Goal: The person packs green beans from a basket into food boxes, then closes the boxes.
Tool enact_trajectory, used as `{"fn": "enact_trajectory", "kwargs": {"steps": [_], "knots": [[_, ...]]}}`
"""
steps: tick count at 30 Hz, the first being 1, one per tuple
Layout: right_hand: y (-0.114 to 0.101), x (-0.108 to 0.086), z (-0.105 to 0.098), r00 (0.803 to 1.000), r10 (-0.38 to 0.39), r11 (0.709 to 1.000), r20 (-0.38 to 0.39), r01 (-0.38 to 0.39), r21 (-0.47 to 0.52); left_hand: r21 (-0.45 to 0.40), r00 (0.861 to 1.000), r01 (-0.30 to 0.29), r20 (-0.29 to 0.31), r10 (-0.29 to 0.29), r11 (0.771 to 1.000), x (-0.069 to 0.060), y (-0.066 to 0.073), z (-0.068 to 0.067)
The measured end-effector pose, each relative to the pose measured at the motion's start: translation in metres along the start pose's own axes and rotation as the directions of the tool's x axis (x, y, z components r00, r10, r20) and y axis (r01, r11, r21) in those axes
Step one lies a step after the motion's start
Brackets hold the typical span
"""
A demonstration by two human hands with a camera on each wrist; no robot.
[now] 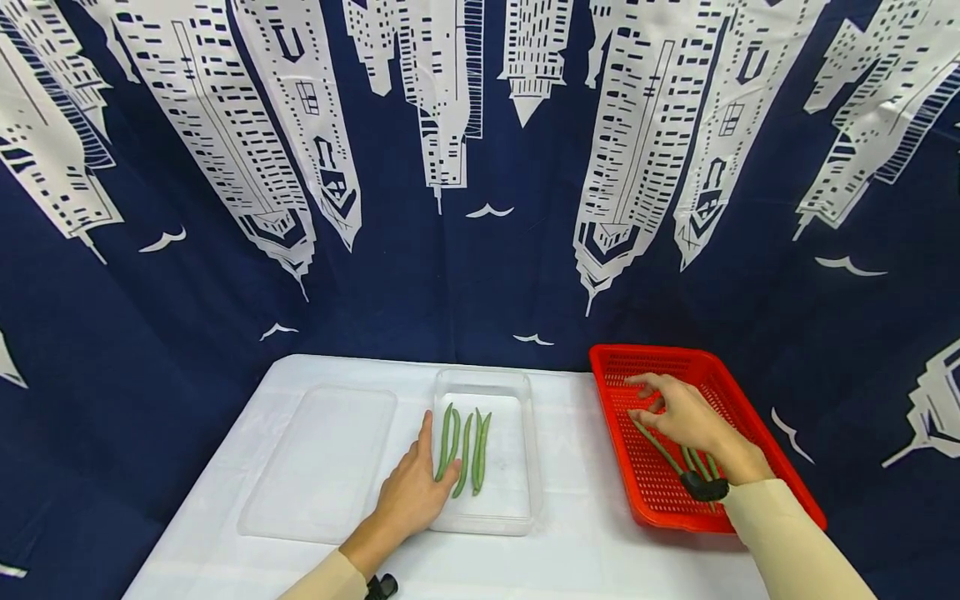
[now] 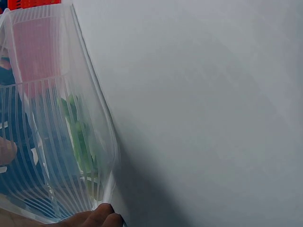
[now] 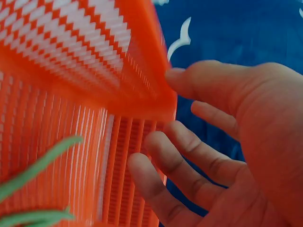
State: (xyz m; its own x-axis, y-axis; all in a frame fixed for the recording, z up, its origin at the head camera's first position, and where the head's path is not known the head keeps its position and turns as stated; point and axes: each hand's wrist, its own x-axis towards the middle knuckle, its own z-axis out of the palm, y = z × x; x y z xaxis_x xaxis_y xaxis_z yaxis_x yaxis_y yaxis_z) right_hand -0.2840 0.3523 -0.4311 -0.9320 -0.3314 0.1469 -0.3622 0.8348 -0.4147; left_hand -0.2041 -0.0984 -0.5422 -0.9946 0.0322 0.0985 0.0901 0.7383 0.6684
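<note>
A clear plastic container (image 1: 534, 475) sits on the white table with several green beans (image 1: 465, 454) lying lengthwise inside. My left hand (image 1: 412, 493) holds its left wall, thumb over the rim and the other fingers outside. Over the red plastic basket (image 1: 617, 442) at right is my right hand (image 1: 684, 414), fingers loosely bent and thumb apart from them, with nothing between. More green beans (image 1: 656, 447) lie in that basket below the hand, partly hidden by the wrist. In the right wrist view, the fingertips (image 3: 142, 168) appear before the basket's slotted wall (image 3: 71, 161).
Flat on the table to the left lies a translucent lid (image 1: 322, 467). White cloth (image 1: 577, 467) covers the table between container and basket. A dark blue cloth (image 1: 450, 283) printed with white buildings and birds is beyond the table's far edge.
</note>
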Motion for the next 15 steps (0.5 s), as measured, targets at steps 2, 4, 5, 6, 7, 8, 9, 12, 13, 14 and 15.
{"fn": "enact_trajectory", "kwargs": {"steps": [2,4,5,6,7,8,9,12,13,14,15], "knots": [[0.010,0.000,-0.003,1.000,0.005,1.000,0.015,-0.005,-0.012,0.000,1.000,-0.001,0.000,0.001,1.000,-0.001,0.000,-0.001],[0.019,-0.001,-0.004,0.999,0.011,1.000,0.037,-0.011,-0.018,0.001,1.000,-0.002,-0.002,0.002,1.000,-0.001,0.001,-0.001],[0.024,-0.001,-0.004,0.999,0.014,1.000,0.047,-0.013,-0.020,0.002,1.000,-0.003,-0.003,0.003,1.000,-0.001,0.001,-0.002],[0.028,-0.002,-0.004,0.998,0.016,1.000,0.062,-0.015,-0.017,0.002,1.000,0.000,-0.003,0.000,1.000,-0.001,0.001,-0.002],[0.033,-0.002,-0.003,0.997,0.015,1.000,0.078,-0.014,-0.018,0.004,1.000,0.000,-0.004,0.000,1.000,-0.001,0.001,-0.002],[0.036,-0.003,-0.002,0.996,0.015,1.000,0.093,-0.014,-0.013,0.006,1.000,0.003,-0.003,-0.003,1.000,-0.001,0.001,-0.002],[0.040,-0.003,-0.001,0.994,0.015,1.000,0.110,-0.014,-0.008,0.008,1.000,0.003,-0.003,-0.003,1.000,-0.001,0.001,-0.001],[0.048,-0.004,0.004,0.987,0.037,0.999,0.155,-0.039,0.011,0.010,1.000,0.004,-0.001,-0.004,1.000,-0.001,0.002,-0.002],[0.050,-0.004,0.005,0.985,0.045,0.999,0.165,-0.048,0.014,0.010,1.000,0.002,0.000,-0.002,1.000,-0.001,0.002,-0.002],[0.051,-0.004,0.006,0.983,0.059,0.998,0.177,-0.063,0.019,0.010,1.000,0.005,0.002,-0.005,1.000,-0.001,0.001,-0.002],[0.053,-0.004,0.008,0.980,0.066,0.997,0.189,-0.070,0.016,0.011,1.000,0.004,0.002,-0.004,1.000,-0.002,0.001,-0.002]]}}
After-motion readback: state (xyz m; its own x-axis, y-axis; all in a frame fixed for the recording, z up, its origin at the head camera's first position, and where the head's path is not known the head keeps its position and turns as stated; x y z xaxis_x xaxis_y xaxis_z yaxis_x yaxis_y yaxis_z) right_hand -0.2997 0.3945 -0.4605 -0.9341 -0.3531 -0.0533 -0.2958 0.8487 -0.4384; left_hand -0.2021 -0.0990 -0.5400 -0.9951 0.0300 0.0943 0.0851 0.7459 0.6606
